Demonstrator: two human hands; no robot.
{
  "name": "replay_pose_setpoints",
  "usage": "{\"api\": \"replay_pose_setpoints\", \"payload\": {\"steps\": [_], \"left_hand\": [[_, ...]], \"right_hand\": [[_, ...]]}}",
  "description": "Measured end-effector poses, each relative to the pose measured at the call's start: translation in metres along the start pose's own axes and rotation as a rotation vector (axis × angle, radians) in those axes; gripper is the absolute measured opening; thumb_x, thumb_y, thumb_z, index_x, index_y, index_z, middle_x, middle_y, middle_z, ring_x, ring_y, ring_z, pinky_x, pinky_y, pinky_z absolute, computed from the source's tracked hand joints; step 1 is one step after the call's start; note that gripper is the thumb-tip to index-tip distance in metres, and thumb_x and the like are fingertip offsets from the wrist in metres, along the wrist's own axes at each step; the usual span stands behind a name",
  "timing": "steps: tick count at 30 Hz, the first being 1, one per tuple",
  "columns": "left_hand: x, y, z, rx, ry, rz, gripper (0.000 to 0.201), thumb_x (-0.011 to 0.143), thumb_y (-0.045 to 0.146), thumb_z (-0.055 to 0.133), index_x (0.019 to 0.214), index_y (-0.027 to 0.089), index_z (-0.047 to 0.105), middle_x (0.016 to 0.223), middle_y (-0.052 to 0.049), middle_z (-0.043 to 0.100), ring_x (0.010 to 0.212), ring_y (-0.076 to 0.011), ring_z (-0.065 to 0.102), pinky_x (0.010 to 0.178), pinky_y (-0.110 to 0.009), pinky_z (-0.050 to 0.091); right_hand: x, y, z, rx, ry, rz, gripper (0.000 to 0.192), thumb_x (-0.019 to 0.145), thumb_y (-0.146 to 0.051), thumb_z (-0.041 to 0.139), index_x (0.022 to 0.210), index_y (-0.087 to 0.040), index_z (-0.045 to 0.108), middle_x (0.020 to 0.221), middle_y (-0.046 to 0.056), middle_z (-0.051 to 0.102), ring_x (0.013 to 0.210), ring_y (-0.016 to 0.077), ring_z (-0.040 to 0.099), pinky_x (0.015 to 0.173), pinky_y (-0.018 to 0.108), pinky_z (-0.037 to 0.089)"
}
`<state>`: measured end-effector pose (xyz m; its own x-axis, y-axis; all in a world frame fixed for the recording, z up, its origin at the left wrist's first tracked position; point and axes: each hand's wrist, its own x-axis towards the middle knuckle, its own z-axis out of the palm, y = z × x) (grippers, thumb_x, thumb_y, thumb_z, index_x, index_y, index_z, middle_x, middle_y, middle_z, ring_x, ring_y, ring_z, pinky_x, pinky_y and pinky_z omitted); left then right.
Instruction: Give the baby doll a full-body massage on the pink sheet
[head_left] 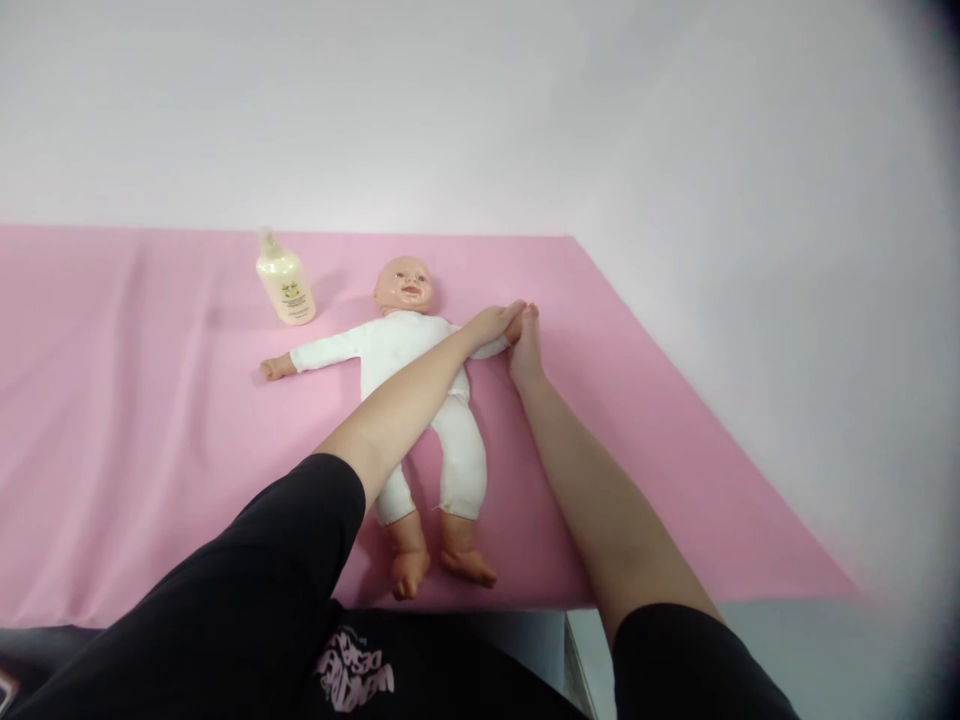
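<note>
The baby doll (409, 350) lies on its back on the pink cloth (150, 420) that covers the desk; its long axis runs from the head, far from the person, to the bare feet at the near edge; its arms are spread to both sides. The two hands meet at the doll's arm on the person's right side, so the thing lies straight ahead, a little to the left of the body. The left hand (495, 322) reaches across the doll's chest and closes on the white sleeve near its end; the right hand (526, 345) comes straight from the right side and its fingers pinch at the same place, touching the left hand; what exactly sits between the fingers is hidden. Both are equally near; the left forearm covers part of the trunk. A cream lotion bottle (285, 285) stands beyond the doll's other arm; its label has a small drawing, the writing too small to read. The black shirt (352, 670) shows pink letters, upside down, not clearly readable.
</note>
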<state>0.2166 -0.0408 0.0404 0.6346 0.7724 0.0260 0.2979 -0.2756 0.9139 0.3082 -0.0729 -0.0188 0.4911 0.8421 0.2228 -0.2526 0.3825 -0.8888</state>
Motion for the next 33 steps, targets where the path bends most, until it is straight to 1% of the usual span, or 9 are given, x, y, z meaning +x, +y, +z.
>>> {"api": "replay_pose_setpoints", "payload": {"steps": [2,4,9,14,19,23,26,28,33], "left_hand": [[0.001,0.001,-0.002,0.026,0.025,-0.004,0.058,0.107,0.045,0.03,0.123,0.007,0.071,0.125,-0.018,0.074,0.131,-0.027,0.063,0.119,-0.036,0.038],[0.001,0.002,-0.003,0.02,0.032,-0.001,0.056,0.108,0.045,0.03,0.13,0.008,0.067,0.127,-0.017,0.074,0.133,-0.0266,0.061,0.12,-0.036,0.036],[-0.003,0.008,-0.003,0.039,0.03,-0.011,0.069,0.11,0.044,0.015,0.126,0.002,0.068,0.131,-0.021,0.072,0.129,-0.0252,0.063,0.116,-0.033,0.041],[-0.011,0.016,-0.005,0.061,-0.016,-0.012,0.075,0.109,0.047,0.013,0.124,0.001,0.071,0.128,-0.021,0.073,0.125,-0.0256,0.066,0.115,-0.034,0.042],[-0.014,0.013,-0.001,0.103,-0.117,0.038,0.068,0.105,0.057,0.031,0.125,0.006,0.071,0.125,-0.018,0.074,0.121,-0.028,0.066,0.111,-0.037,0.045],[-0.011,0.008,0.0,0.119,-0.158,0.07,0.06,0.102,0.054,0.041,0.129,0.009,0.069,0.129,-0.015,0.072,0.122,-0.0268,0.064,0.112,-0.038,0.045],[-0.007,0.005,0.0,0.186,-0.154,0.076,0.055,0.101,0.051,0.045,0.123,0.008,0.07,0.124,-0.015,0.073,0.118,-0.0262,0.065,0.109,-0.038,0.046],[-0.006,0.004,0.001,0.19,-0.152,0.09,0.053,0.101,0.05,0.045,0.12,0.008,0.07,0.123,-0.014,0.073,0.117,-0.0248,0.066,0.108,-0.036,0.046],[-0.006,0.004,0.003,0.166,-0.127,0.109,0.051,0.106,0.045,0.032,0.115,0.011,0.069,0.124,-0.013,0.072,0.118,-0.022,0.065,0.107,-0.032,0.044]], "right_hand": [[-0.005,-0.004,0.002,-0.031,-0.02,-0.055,0.05,0.072,-0.061,0.077,0.107,-0.029,0.06,0.123,0.002,0.066,0.128,0.0199,0.062,0.117,0.044,0.048],[-0.009,-0.008,0.003,-0.035,-0.022,-0.059,0.053,0.069,-0.056,0.081,0.109,-0.03,0.057,0.122,0.001,0.066,0.125,0.0196,0.063,0.117,0.044,0.047],[-0.011,-0.012,0.006,-0.049,-0.03,-0.063,0.044,0.076,-0.056,0.075,0.108,-0.029,0.059,0.126,0.003,0.065,0.131,0.0201,0.059,0.119,0.044,0.045],[-0.006,-0.009,0.005,-0.022,0.025,-0.029,0.032,0.079,-0.053,0.07,0.096,-0.028,0.06,0.115,0.0,0.067,0.125,0.0188,0.062,0.117,0.044,0.047],[0.002,-0.003,0.002,0.091,0.119,0.064,0.026,0.081,-0.049,0.068,0.083,-0.026,0.055,0.089,-0.003,0.064,0.1,0.0161,0.067,0.103,0.038,0.056],[0.007,-0.001,0.001,0.165,0.178,0.062,0.026,0.083,-0.043,0.071,0.08,-0.026,0.051,0.079,-0.007,0.058,0.082,0.0111,0.064,0.089,0.029,0.059],[0.008,-0.001,0.001,0.153,0.135,0.048,0.036,0.086,-0.05,0.067,0.072,-0.025,0.044,0.07,-0.007,0.05,0.07,0.0118,0.058,0.074,0.027,0.057],[0.008,-0.002,0.001,0.153,0.137,0.049,0.041,0.088,-0.056,0.063,0.071,-0.026,0.042,0.068,-0.007,0.046,0.068,0.0127,0.056,0.07,0.028,0.055],[0.007,0.001,-0.002,0.124,0.145,0.086,0.044,0.089,-0.068,0.053,0.083,-0.025,0.052,0.084,-0.002,0.059,0.085,0.0152,0.064,0.083,0.032,0.056]]}}
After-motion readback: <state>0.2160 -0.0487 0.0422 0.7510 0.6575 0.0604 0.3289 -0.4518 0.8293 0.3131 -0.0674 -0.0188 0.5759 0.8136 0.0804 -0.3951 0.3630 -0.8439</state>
